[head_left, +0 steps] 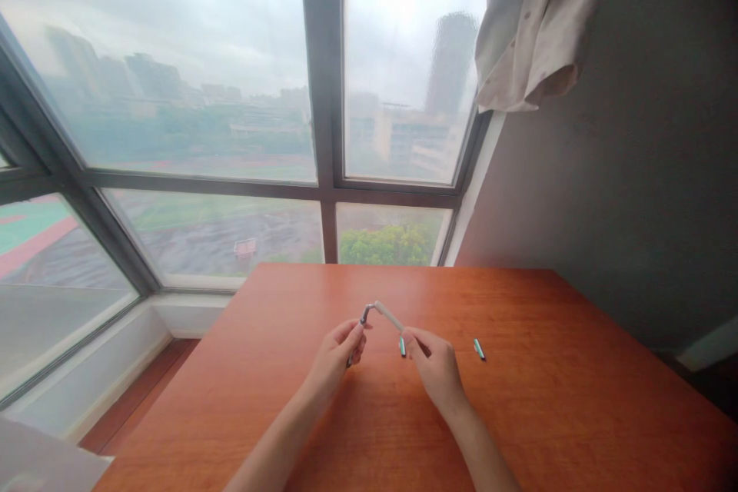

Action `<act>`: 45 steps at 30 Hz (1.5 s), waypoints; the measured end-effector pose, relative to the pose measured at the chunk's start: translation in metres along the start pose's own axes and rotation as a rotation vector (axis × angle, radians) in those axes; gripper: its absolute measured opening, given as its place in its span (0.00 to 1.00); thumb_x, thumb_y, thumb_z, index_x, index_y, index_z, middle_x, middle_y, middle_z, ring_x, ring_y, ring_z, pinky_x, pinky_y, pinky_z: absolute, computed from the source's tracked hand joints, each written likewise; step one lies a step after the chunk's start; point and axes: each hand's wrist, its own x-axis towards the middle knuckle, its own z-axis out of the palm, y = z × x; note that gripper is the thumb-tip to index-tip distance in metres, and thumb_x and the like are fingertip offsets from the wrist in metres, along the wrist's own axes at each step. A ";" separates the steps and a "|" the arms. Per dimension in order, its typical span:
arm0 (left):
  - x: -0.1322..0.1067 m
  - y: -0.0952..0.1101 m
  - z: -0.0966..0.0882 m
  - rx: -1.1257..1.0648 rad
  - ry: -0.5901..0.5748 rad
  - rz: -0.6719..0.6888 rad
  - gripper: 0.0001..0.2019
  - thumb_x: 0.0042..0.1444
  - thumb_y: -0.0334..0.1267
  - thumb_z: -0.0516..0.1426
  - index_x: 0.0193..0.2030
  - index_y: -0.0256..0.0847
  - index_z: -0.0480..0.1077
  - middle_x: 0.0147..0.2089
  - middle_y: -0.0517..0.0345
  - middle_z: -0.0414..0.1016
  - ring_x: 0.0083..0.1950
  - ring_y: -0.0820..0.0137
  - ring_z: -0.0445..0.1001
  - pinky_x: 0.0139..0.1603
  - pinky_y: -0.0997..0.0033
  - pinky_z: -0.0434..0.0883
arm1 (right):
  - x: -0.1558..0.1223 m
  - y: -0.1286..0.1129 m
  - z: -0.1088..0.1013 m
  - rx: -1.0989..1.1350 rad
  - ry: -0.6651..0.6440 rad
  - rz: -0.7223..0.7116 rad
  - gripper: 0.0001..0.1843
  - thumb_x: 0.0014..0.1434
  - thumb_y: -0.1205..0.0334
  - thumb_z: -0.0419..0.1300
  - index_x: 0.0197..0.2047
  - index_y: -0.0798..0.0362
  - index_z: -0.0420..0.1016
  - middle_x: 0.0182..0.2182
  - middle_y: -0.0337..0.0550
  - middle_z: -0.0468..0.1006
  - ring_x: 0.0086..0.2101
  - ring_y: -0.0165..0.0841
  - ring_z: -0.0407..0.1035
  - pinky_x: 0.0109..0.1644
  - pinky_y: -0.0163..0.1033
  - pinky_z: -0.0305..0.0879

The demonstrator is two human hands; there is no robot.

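Observation:
My left hand (340, 347) is closed around a dark, shiny handle with a bent neck (365, 313), which looks like a razor handle. Its lower end shows below my fingers. In my right hand (433, 363), thumb and fingers pinch the lower end of a pale, narrow strip (390, 315). The strip slopes up to the left, and its upper end meets or nearly meets the tip of the neck; I cannot tell if they are joined. A small green and silver piece (402, 347) is beside my right fingertips, partly covered by them. Another such piece (480, 350) lies farther right.
Everything is over a reddish-brown wooden table (576, 400). Large windows with a grey frame (328, 188) stand behind its far edge. A pale spotted cloth (530, 38) hangs at upper right before a grey wall (623, 169).

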 end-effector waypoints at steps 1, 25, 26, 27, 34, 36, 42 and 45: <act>0.000 0.000 0.000 0.005 -0.001 0.003 0.22 0.47 0.55 0.63 0.38 0.36 0.73 0.22 0.66 0.61 0.21 0.78 0.55 0.23 0.76 0.50 | 0.000 0.000 0.000 0.010 -0.006 -0.005 0.23 0.64 0.50 0.51 0.28 0.56 0.76 0.21 0.39 0.70 0.24 0.30 0.65 0.29 0.30 0.57; 0.001 0.000 -0.001 0.106 0.053 0.104 0.21 0.49 0.53 0.62 0.42 0.37 0.76 0.24 0.63 0.64 0.26 0.74 0.59 0.28 0.74 0.55 | -0.003 0.000 0.006 0.157 -0.061 0.077 0.25 0.63 0.46 0.52 0.34 0.58 0.79 0.21 0.38 0.67 0.24 0.30 0.62 0.27 0.31 0.55; 0.001 0.000 -0.001 0.117 0.063 0.116 0.21 0.49 0.53 0.62 0.42 0.38 0.76 0.24 0.63 0.64 0.26 0.73 0.59 0.28 0.74 0.56 | -0.003 0.000 0.006 0.177 -0.068 0.082 0.25 0.63 0.46 0.52 0.35 0.58 0.80 0.21 0.38 0.66 0.24 0.30 0.62 0.27 0.31 0.55; 0.002 0.000 -0.001 0.124 0.070 0.124 0.21 0.49 0.53 0.62 0.42 0.38 0.76 0.24 0.63 0.64 0.27 0.73 0.60 0.29 0.73 0.56 | -0.003 0.001 0.006 0.193 -0.065 0.088 0.25 0.62 0.46 0.52 0.37 0.59 0.80 0.21 0.38 0.66 0.24 0.30 0.61 0.27 0.31 0.55; 0.000 0.000 0.000 0.102 0.049 0.105 0.22 0.50 0.53 0.61 0.44 0.38 0.76 0.25 0.61 0.64 0.27 0.72 0.59 0.30 0.73 0.57 | -0.001 0.004 0.006 0.172 -0.044 0.093 0.27 0.62 0.45 0.52 0.39 0.59 0.81 0.21 0.39 0.67 0.24 0.30 0.62 0.27 0.31 0.57; -0.001 0.000 0.001 0.087 0.045 0.099 0.21 0.50 0.53 0.61 0.44 0.38 0.76 0.25 0.61 0.64 0.28 0.72 0.59 0.30 0.73 0.57 | -0.001 0.004 0.006 0.153 -0.024 0.091 0.27 0.62 0.44 0.51 0.37 0.59 0.81 0.21 0.39 0.68 0.24 0.30 0.62 0.28 0.32 0.58; -0.002 0.002 0.002 0.076 0.063 0.107 0.21 0.50 0.52 0.62 0.43 0.37 0.76 0.25 0.61 0.64 0.28 0.71 0.59 0.31 0.73 0.57 | -0.001 0.005 0.005 0.142 -0.001 0.099 0.28 0.62 0.42 0.51 0.34 0.57 0.80 0.22 0.40 0.70 0.25 0.32 0.64 0.29 0.32 0.59; -0.002 0.003 0.002 0.073 0.060 0.111 0.21 0.49 0.52 0.62 0.43 0.37 0.76 0.25 0.61 0.64 0.28 0.72 0.59 0.30 0.73 0.56 | -0.001 0.005 0.006 0.154 -0.019 0.087 0.28 0.62 0.42 0.51 0.34 0.58 0.80 0.21 0.39 0.69 0.24 0.31 0.63 0.29 0.32 0.59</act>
